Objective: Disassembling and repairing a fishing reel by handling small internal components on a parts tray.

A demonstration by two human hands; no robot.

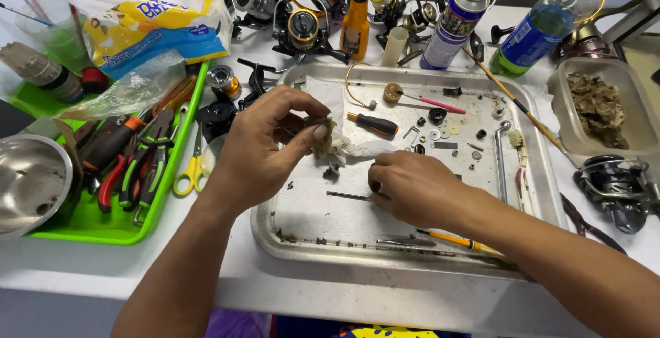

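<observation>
My left hand [265,147] hovers over the left part of a metal tray [385,252] and pinches a dirty wad of tissue [323,139] wrapped around a small part. My right hand [412,187] rests on the tray floor, fingers curled at the end of a thin metal rod [347,195] lying there. A small screwdriver with a black and orange handle [373,124] lies just beyond both hands. Small washers, screws and reel parts [440,132] are scattered over the right half of the tray.
A green tray [103,231] with pliers and yellow scissors [189,173] sits left, beside a steel bowl [31,183]. Fishing reels [302,29], an orange bottle [355,18], a spray can [454,25] and a plastic bottle [543,25] line the back. A tub of dirty wadding [598,104] and another reel [619,187] are right.
</observation>
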